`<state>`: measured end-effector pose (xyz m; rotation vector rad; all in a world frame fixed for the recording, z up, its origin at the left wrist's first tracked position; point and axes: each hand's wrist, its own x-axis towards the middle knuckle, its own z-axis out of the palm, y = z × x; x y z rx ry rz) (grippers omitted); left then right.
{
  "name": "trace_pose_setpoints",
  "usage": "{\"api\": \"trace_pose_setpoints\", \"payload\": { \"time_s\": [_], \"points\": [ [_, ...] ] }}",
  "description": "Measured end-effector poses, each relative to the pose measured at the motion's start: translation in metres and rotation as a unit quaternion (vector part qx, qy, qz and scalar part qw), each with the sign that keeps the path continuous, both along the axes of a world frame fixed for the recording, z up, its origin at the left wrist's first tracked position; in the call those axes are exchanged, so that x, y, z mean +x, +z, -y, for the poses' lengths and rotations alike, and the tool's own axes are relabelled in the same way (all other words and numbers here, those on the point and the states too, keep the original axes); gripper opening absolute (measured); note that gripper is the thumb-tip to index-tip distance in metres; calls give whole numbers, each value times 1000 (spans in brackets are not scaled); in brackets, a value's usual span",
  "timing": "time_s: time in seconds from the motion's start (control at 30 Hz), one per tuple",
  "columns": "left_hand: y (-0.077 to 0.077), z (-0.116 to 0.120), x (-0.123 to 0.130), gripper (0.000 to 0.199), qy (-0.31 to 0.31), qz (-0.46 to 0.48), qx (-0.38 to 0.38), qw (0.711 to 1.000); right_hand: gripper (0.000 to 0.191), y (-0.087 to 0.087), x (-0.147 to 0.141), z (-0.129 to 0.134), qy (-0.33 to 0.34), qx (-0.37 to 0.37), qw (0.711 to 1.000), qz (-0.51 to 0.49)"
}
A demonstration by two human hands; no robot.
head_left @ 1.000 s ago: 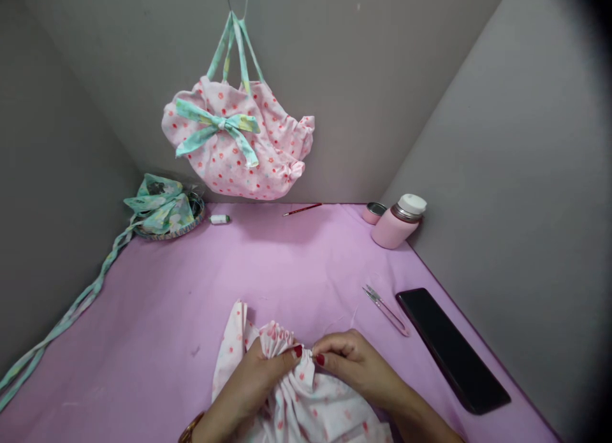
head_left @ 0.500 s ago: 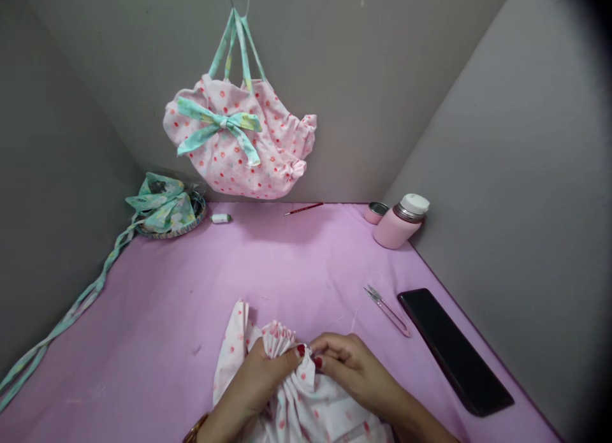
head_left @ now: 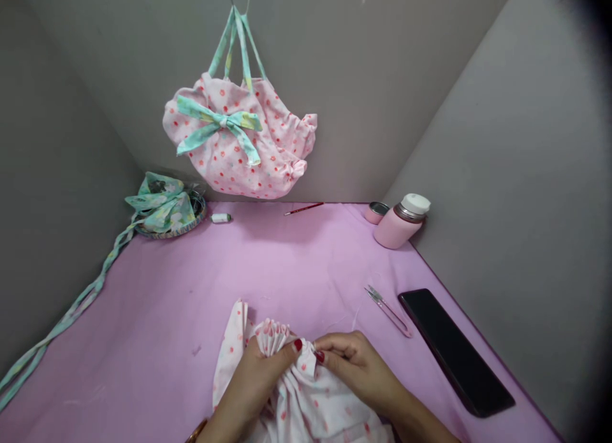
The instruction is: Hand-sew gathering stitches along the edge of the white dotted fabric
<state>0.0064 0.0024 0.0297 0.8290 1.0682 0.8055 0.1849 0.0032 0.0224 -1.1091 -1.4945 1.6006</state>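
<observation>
White fabric with pink-red dots (head_left: 329, 398) lies bunched at the table's near edge, its upper edge gathered into tight folds. My left hand (head_left: 265, 370) is closed on the gathered part, thumb pressed on top. Just to the right, my right hand (head_left: 354, 366) pinches at the end of the gathers with thumb and index finger. A needle or thread in that pinch is too small to make out. Beyond the right hand lie pink thread snips (head_left: 388, 310), apart from both hands.
A dark phone (head_left: 456, 354) lies at right. Behind it are a pink flask (head_left: 399, 226) and its cup (head_left: 376, 212). At the back are a red pencil (head_left: 304, 208), a thread spool (head_left: 220, 218) and a basket (head_left: 176, 231) with green cloth. A dotted fabric bag (head_left: 239, 150) hangs above.
My left hand has shifted slightly left along the gathers, and its thumb has slid up and left. The right hand stays nearly in place, still pinching.
</observation>
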Motion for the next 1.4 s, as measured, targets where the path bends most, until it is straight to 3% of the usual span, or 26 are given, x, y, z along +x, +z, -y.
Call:
{"api": "trace_pose_setpoints", "payload": {
  "time_s": [0.27, 0.4, 0.6, 0.87, 1.03, 1.1, 1.27, 1.4],
  "points": [
    [-6, -2, -1, 13, -3, -77, 37, 996, 21, 0, 1, -1, 5, 6, 1000, 26],
    [-6, -2, 1, 15, -9, -144, 91, 985, 20, 0, 0, -1, 3, 9, 999, 37],
    [-2, 4, -2, 12, -24, -233, 230, 944, 21, -4, -1, 1, -5, 23, 997, 73],
    [-5, 4, -4, 20, -44, -250, 344, 904, 22, -4, -7, 3, -27, 61, 991, 116],
    [-5, 5, -3, 24, -56, -260, 429, 863, 23, -5, -7, 4, -25, 94, 987, 131],
    [-5, 6, -2, 24, -52, -248, 407, 877, 22, -5, -7, 4, -31, 101, 986, 126],
    [-8, 6, 2, 10, 15, -205, 216, 955, 22, -4, -6, 4, -44, 108, 987, 115],
    [-8, 2, 4, 16, 37, -169, 127, 977, 22, -4, -5, 4, -46, 97, 989, 106]
  ]
}}
